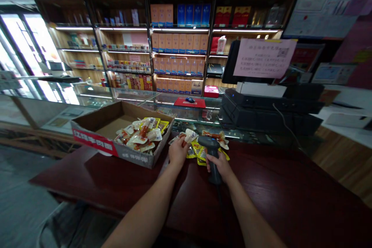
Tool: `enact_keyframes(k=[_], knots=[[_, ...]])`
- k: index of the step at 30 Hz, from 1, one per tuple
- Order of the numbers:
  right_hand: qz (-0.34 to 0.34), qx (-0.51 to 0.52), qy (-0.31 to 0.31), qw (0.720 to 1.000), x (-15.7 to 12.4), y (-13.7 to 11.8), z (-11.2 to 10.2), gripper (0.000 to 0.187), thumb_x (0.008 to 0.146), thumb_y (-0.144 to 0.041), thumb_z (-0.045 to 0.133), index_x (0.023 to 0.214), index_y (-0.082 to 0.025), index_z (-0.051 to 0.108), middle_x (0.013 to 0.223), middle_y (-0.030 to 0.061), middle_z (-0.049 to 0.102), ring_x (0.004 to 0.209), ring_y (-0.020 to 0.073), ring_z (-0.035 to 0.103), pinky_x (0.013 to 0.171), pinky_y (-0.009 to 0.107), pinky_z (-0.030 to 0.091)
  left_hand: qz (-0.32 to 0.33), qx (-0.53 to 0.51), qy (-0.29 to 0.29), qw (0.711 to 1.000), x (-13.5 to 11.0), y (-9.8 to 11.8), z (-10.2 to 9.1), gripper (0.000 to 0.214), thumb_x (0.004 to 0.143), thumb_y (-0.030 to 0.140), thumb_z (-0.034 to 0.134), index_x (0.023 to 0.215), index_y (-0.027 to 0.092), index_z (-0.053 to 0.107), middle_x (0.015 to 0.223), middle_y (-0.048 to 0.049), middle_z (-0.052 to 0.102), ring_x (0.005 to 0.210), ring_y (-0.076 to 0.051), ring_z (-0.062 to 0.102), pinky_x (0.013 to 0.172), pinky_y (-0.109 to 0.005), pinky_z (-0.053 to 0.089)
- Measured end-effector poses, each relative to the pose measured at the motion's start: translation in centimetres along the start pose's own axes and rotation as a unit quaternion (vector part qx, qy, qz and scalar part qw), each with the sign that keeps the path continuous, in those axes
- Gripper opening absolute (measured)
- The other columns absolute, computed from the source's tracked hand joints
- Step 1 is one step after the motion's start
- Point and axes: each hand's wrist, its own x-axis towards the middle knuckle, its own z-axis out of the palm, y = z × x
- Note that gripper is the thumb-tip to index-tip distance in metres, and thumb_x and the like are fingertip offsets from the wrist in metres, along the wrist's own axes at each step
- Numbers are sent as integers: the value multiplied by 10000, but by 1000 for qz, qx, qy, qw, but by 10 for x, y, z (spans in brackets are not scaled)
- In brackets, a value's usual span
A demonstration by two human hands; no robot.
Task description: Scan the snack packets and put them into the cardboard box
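My right hand [221, 164] is wrapped round the handle of a dark barcode scanner [213, 159], its head pointing away from me and its cable trailing toward me. Pinched in the fingers of my left hand [178, 151] is a clear-and-white snack packet [190, 135]. Yellow snack packets [200, 151] lie on the table between and beyond both hands. Behind the scanner rests another clear packet [216, 135] with reddish-brown food in it. To the left stands an open cardboard box [116, 155], partly filled with clear and yellow snack packets [142, 135].
The dark red table [261, 193] meets a glass counter [139, 95] at the back. On the counter are a red mouse pad [183, 102] with a mouse [190, 100] and a black monitor [231, 62] with a pink paper sheet [264, 58]. Shelves with boxed goods [181, 42] line the wall.
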Motion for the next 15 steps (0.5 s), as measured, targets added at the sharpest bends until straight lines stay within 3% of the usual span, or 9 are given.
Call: enact_keyframes(k=[4, 7, 11, 15], knots=[[-13, 3, -8, 1000, 4, -15, 18, 303, 604, -412, 726, 671, -177, 545, 487, -27, 572, 366, 115, 513, 362, 241, 446, -15, -22, 2, 1000, 10, 19, -27, 330, 769, 330, 624, 1094, 275, 646, 978, -16, 683, 870, -169, 609, 730, -247, 406], [-15, 10, -29, 999, 10, -28, 37, 300, 606, -410, 720, 654, -174, 542, 491, -28, 572, 370, 113, 514, 369, 240, 448, -30, -13, 53, 998, 28, 19, -60, 337, 779, 346, 610, 1106, 269, 638, 985, -22, 681, 891, -173, 602, 741, -245, 397], [-33, 11, -65, 997, 17, -41, 66, 272, 603, -382, 705, 609, -168, 538, 454, -30, 552, 358, 105, 504, 353, 223, 434, -72, 27, 139, 987, 53, -9, -106, 338, 783, 388, 589, 1092, 263, 644, 959, -32, 688, 873, -191, 601, 716, -259, 388], [-47, 15, -106, 993, 20, -51, 93, 239, 627, -360, 682, 644, -159, 553, 477, -32, 565, 367, 104, 517, 353, 221, 450, -113, 68, 185, 974, 63, -46, -141, 338, 794, 420, 551, 1080, 263, 641, 948, -45, 685, 842, -203, 599, 665, -266, 376]])
